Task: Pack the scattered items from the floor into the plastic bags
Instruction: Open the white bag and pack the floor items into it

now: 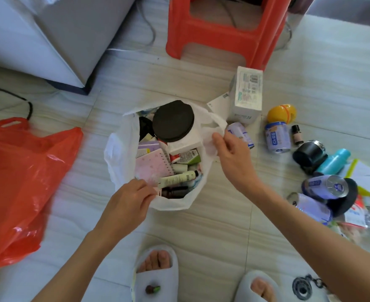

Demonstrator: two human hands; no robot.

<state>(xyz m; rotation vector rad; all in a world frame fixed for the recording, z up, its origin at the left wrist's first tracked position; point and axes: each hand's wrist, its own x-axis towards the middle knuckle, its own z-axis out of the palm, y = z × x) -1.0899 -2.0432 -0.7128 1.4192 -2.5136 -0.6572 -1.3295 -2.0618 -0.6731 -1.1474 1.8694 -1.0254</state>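
A white plastic bag (118,158) stands open on the tiled floor (212,225), in the middle of the view, its thin, translucent rim spread wide. The left hand (127,205) pinches the near edge of the rim between thumb and curled fingers; the right hand (229,153) pinches the far right edge the same way, so the mouth is held apart between them. Inside, the bag is nearly full: a white jar with a black lid (173,120) sits on top at the back, a pink spiral notebook (153,164) lies to the left, and a pale green tube (177,178) and a dark bottle (175,192) lie near the front.

A red plastic bag (20,184) lies crumpled on the floor well to the left. To the right of the white bag, loose items are scattered: a white carton (246,99), a yellow ball-shaped container (281,114), several blue-and-white cans (277,138), a teal bottle (334,161) and a black cylinder (309,154).
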